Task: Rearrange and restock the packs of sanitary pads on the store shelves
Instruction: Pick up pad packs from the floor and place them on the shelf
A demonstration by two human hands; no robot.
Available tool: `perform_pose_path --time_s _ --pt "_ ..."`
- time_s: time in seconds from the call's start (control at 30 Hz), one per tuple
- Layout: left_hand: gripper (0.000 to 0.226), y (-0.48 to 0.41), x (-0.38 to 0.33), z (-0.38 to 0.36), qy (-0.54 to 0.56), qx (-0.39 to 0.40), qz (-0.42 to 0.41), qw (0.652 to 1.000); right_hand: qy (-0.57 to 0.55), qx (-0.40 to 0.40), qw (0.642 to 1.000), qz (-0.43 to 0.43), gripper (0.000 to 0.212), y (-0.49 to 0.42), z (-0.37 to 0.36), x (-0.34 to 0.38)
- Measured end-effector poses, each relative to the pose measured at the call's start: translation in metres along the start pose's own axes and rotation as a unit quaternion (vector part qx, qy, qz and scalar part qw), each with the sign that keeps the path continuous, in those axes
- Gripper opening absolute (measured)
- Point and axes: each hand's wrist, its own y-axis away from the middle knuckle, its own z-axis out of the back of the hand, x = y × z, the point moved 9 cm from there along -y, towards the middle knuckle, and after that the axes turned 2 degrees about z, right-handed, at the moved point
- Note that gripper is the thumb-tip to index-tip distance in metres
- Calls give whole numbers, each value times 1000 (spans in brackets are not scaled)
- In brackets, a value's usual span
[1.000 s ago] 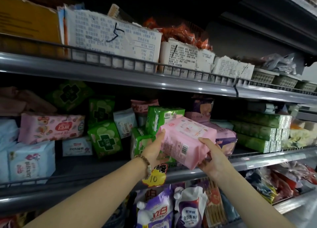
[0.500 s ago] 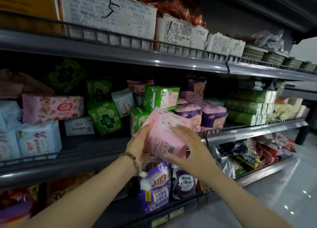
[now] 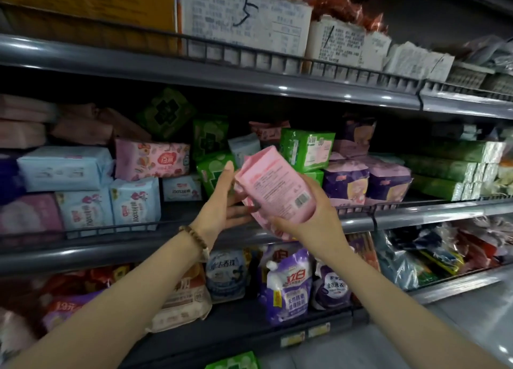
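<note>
Hands hold one pink pack of sanitary pads [image 3: 273,185] in front of the middle shelf [image 3: 416,216], tilted with its printed back and barcode toward the camera. The right hand [image 3: 311,221] cups the pack's lower end, fingers [image 3: 316,186] wrapped around its right edge; the left hand [image 3: 222,202], a beaded bracelet [image 3: 194,242] on its wrist, is spread loosely, its fingers resting flat against the pack's left side. Behind on the shelf stand green packs [image 3: 306,152], purple packs [image 3: 366,180] to the right and pale blue packs [image 3: 65,168] to the left. Laundry detergent pouches [image 3: 286,285] fill the shelf below
</note>
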Motion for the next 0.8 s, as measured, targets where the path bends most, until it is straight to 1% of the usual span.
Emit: perform_pose_path --time_s 0.07,0.1,0.13,0.17,0.2,0.23,0.27,0.3,0.33,0.37,0.4,0.47,0.53,0.57,0.6,0.63,0.67,0.7,0.73,0.8 --pt "36 0 -11 5 -61 14 -45 997 -117 -17 990 -76 73 -4 4 -8" --pt "43 -3 -13 10 -114 -1 -69 991 -185 -24 975 -122 75 -5 4 -16" --pt "63 -6 -11 19 -167 -32 -77 982 -249 -26 954 -165 77 -5 3 -25" --pt "88 -10 -5 31 -204 -72 -63 974 -301 -23 932 -200 76 -3 1 -32" --pt "106 -8 4 38 -192 -92 -22 977 -341 -11 911 -230 75 0 -2 -38" --pt "113 -10 21 41 -134 -87 29 987 -377 10 890 -256 77 4 -8 -44" --pt "111 -12 40 37 -52 -53 77 994 -409 29 868 -280 83 10 -13 -49" --pt "101 -12 56 28 21 -7 115 993 -439 46 847 -298 90 15 -17 -55" --pt "82 -6 65 16 60 29 138 988 -457 60 831 -310 94 22 -20 -62" --pt "67 -4 73 8 80 58 146 984 -463 76 823 -320 96 28 -22 -70" --pt "59 -2 81 3 87 66 152 982 -449 97 824 -331 97 35 -23 -79" --pt "55 1 103 -2 85 69 172 979 -381 144 847 -343 94 47 -23 -101" --pt "51 1 127 -8 52 80 185 978 -299 172 871 -350 86 57 -19 -127" --pt "52 -1 142 -11 26 79 194 977 -292 176 866 -366 76 63 -19 -141" --pt "57 -2 158 -16 -2 83 203 976 -298 175 856 -385 60 71 -19 -156" --pt "67 -1 173 -23 -28 89 214 972 -304 174 846 -401 46 79 -21 -171" --pt "77 0 192 -32 -55 105 232 966 -300 173 842 -414 41 89 -22 -187" --pt "84 3 212 -40 -80 117 258 956 -293 174 838 -426 44 99 -22 -204" --pt "82 5 233 -45 -96 124 287 945 -284 170 836 -437 51 111 -22 -223" --pt "65 10 273 -55 -88 138 331 929 -301 157 819 -463 63 136 -22 -263"
